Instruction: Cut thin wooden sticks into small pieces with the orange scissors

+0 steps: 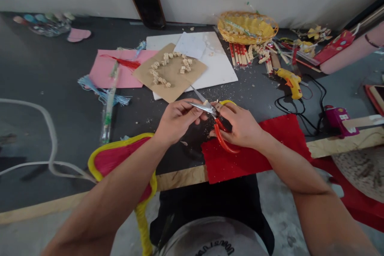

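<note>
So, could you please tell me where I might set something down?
The widest free patch is the dark table at left, between the white cable and the pink paper. A smaller, crumb-strewn patch lies between the white board and the glue gun. It is crowded around the yellow basket and where the right hand holds the scissors.

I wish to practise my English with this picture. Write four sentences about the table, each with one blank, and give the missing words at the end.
1. The right hand holds a pair of ____ with its blades apart.
2. The cloth below this hand is ____ in colour.
3. The yellow tool near a black cord is a glue ____.
4. The wicker basket is ____ in colour.

Missing words: scissors; red; gun; yellow.
</note>
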### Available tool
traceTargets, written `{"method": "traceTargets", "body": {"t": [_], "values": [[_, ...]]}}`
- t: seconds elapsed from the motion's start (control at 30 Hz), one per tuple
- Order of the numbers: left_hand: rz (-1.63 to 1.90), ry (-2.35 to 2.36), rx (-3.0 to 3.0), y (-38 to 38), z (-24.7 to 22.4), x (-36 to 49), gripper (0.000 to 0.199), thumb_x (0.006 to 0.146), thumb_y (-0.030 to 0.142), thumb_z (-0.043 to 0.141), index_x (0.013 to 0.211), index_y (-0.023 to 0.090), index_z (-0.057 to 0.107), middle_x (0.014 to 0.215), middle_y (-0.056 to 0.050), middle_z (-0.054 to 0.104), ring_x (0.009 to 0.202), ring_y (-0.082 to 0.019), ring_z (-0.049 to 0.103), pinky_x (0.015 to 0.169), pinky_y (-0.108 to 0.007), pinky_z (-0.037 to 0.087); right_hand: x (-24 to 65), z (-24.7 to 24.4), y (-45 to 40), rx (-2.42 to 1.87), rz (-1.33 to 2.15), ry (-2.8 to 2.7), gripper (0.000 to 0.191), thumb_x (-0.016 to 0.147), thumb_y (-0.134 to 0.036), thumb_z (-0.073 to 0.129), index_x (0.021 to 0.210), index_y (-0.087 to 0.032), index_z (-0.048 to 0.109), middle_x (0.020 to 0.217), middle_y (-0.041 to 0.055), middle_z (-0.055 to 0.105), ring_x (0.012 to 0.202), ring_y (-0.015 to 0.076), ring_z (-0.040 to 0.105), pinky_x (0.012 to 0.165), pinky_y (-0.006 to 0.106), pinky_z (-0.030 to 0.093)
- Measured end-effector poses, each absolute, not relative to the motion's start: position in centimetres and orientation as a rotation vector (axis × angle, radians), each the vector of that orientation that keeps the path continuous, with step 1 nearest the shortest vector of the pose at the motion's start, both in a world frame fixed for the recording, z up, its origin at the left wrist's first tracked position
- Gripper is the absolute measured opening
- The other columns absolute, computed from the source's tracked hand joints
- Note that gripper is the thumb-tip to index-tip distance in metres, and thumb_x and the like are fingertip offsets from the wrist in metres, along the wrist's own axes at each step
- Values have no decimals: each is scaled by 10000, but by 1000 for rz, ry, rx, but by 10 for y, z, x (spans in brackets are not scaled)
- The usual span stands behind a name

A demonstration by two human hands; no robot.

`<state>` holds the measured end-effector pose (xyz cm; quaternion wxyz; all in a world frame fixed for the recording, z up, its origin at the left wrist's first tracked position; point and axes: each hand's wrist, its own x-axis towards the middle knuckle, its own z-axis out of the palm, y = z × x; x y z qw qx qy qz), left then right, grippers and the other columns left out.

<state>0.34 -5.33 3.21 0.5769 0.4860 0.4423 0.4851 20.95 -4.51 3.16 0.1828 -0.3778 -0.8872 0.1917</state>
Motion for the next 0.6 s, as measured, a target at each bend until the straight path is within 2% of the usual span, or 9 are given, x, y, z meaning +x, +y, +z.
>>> {"method": "traceTargets", "body": {"t": [0.13, 0.3, 0.4, 0.5, 0.6], "values": [[1159, 1060, 1219, -53, 30, 2, 251, 731, 394, 749, 769, 149, 715, 666, -53, 688, 567, -124, 594, 484, -213, 450, 211, 35, -45, -1108, 566, -2475, 673, 815, -644, 572, 1315, -203, 484, 1222, 140, 596, 1148, 298, 563, 916, 456, 523], [1121, 1124, 1320, -53, 26, -2, 154, 787, 307, 696, 744, 159, 702, 640, -27, 678, 518, -92, 548, 502, -206, 424, 213, 36, -41, -1099, 545, -2497, 748, 747, -668, 631, 1326, -223, 468, 1244, 142, 569, 1173, 321, 530, 900, 493, 525], [1152, 1106, 1283, -52, 25, -3, 168, 782, 333, 704, 755, 167, 708, 642, -25, 682, 533, -98, 560, 500, -206, 419, 215, 37, -39, -1068, 622, -2465, 717, 745, -644, 650, 1301, -229, 469, 1272, 135, 566, 1194, 317, 517, 932, 498, 507], [1163, 1119, 1264, -51, 25, -2, 230, 776, 393, 711, 774, 162, 717, 654, -35, 689, 541, -105, 563, 492, -210, 416, 217, 38, -38, -1049, 736, -2404, 641, 762, -605, 659, 1256, -233, 487, 1298, 114, 572, 1130, 285, 561, 901, 451, 517], [1132, 1152, 1295, -51, 27, -2, 265, 776, 415, 709, 738, 152, 707, 659, -43, 688, 532, -100, 544, 488, -209, 410, 218, 40, -39, -1024, 811, -2371, 564, 771, -581, 664, 1180, -218, 527, 1279, 107, 591, 990, 239, 609, 825, 386, 523]]}}
